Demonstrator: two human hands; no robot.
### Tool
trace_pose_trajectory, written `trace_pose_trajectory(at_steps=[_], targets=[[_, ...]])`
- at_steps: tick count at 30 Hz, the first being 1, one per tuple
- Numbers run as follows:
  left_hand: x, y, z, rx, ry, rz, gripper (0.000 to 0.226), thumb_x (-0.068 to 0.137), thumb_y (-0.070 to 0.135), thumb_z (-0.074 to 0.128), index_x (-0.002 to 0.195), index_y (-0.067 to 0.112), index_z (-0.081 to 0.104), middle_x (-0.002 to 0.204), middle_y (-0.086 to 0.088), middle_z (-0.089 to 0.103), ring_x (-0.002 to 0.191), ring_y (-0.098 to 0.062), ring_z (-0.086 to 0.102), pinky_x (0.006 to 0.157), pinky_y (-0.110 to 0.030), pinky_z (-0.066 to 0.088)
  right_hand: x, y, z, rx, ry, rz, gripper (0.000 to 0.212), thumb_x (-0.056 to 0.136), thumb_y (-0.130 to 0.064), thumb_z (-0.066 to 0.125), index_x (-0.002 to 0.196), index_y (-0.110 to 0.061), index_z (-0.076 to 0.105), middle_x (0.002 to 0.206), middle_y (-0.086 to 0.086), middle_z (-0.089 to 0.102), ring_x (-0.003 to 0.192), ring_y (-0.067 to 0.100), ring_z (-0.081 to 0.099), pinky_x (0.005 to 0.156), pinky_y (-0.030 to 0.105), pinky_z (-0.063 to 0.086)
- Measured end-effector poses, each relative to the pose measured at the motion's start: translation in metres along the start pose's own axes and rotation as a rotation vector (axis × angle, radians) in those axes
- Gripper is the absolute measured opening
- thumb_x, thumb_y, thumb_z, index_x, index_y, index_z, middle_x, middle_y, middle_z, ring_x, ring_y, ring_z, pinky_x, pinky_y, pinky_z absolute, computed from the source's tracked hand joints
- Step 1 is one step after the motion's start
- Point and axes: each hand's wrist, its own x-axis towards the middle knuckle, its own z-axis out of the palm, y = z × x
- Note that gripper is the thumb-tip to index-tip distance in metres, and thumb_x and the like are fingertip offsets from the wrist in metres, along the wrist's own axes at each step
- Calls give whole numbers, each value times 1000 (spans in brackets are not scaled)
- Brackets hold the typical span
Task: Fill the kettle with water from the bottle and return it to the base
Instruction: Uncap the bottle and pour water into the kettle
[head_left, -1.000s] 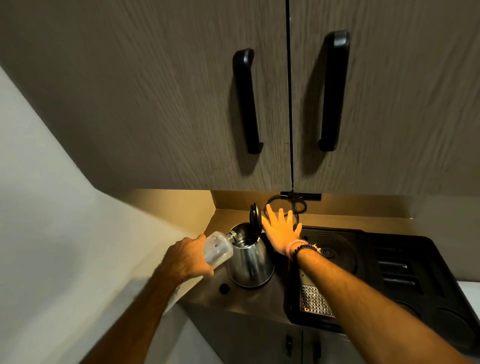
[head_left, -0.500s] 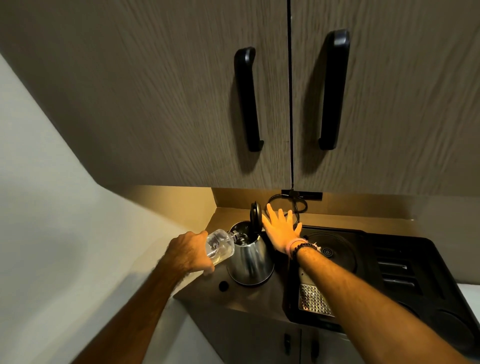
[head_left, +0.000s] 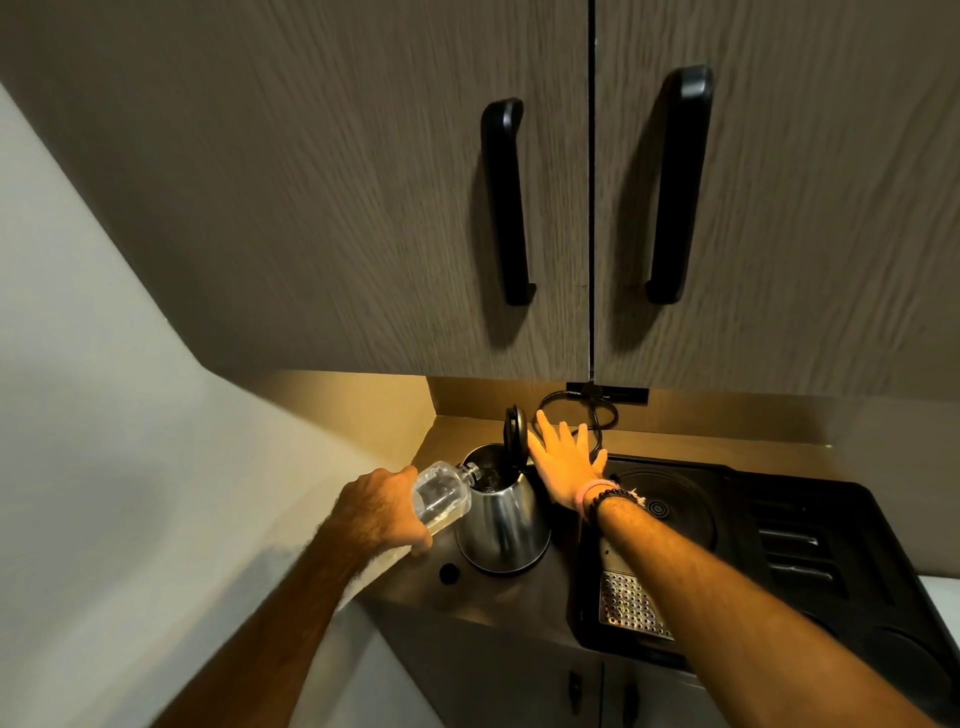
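- Head view: the bottle (head_left: 441, 498) is gripped in the left hand (head_left: 382, 512), tilted, its mouth at the open kettle (head_left: 501, 512).
- The kettle is stood near the desk (head_left: 524, 597)'s back left corner.
- The right hand (head_left: 566, 462) is spread flat, empty, beside the raised lid (head_left: 514, 434).

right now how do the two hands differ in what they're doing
The left hand is curled around the tilted bottle, its neck at the kettle mouth; the right hand is flat, fingers spread, beside the raised lid. The right wrist wears bracelets; the left is bare. Both flank the kettle.

Wood-grain wall cabinets (head_left: 363, 182) above a lit counter (head_left: 519, 597).
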Motion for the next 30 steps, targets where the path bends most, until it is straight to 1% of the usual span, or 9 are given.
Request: trace_pose_trajectory(at_steps=[4, 8, 11, 15, 19, 22, 25, 28, 30], targets=[[1, 1, 3, -21, -15, 3, 82, 48, 54, 80, 117, 28, 45, 107, 1, 63, 85, -18, 56, 71, -32, 51, -1, 0, -1, -6, 2, 2, 73, 93, -68, 20, 153, -36, -6, 165, 11, -2, 148, 39, -17, 112, 71, -8], [1, -1, 9, -60, -21, -16, 83, 50, 54, 80, 119, 27, 44, 110, 0, 64, 91, -20, 61, 80, -37, 56, -1, -1, -1, 8, -4, 3, 73, 93, -69, 20, 153, -37, -6, 165, 10, -2, 148, 38, -17, 112, 70, -9], [1, -5, 19, -117, -18, -20, 86, 51, 56, 80, 122, 28, 42, 113, 1, 63, 88, -18, 58, 80, -35, 54, -1, 0, -2, 11, -9, -3, 74, 92, -70, 21, 153, -37, -6, 165, 10, -2, 148, 39, -17, 112, 70, -9], [-1, -10, 32, -176, 19, -16, 89, 52, 59, 79, 127, 28, 41, 118, 0, 64, 97, -22, 62, 81, -34, 54, -1, 0, -1, -2, -10, -9, 74, 92, -69, 21, 153, -37, -6, 165, 9, -1, 148, 39, -16, 112, 71, -8], [-2, -14, 42, -318, 65, -41, 87, 49, 64, 76, 121, 29, 42, 110, 0, 66, 87, -19, 59, 79, -35, 54, -1, 0, -1, -6, -9, -12, 74, 93, -69, 23, 153, -37, -6, 165, 8, -1, 148, 38, -16, 112, 71, -7], [1, -18, 50, -462, 152, -95, 78, 48, 62, 78, 111, 34, 40, 98, 0, 64, 85, -20, 61, 76, -35, 53, -2, -1, -2, -2, -4, -18, 76, 92, -70, 23, 153, -36, -5, 165, 8, 1, 148, 39, -15, 112, 71, -7], [8, -21, 58, -612, 303, -149, 80, 51, 59, 84, 113, 34, 41, 93, 0, 64, 83, -22, 61, 72, -31, 52, -3, -1, -1, -16, -3, -21, 76, 91, -71, 23, 153, -36, -5, 165, 8, 1, 148, 40, -15, 111, 72, -6], [13, -18, 65, -729, 428, -218, 80, 51, 62, 87, 111, 39, 38, 89, 5, 60, 82, -21, 59, 70, -30, 51, -1, 0, -1, -43, -7, -36, 76, 92, -70, 25, 153, -37, -4, 165, 7, 1, 148, 41, -14, 111, 73, -5], [18, -14, 70, -808, 500, -265, 80, 50, 64, 88, 109, 41, 39, 89, 7, 61, 81, -21, 60, 67, -30, 51, 0, 1, -1, -66, -14, -51, 75, 92, -68, 27, 153, -37, -4, 165, 7, 0, 148, 42, -14, 110, 74, -4]])
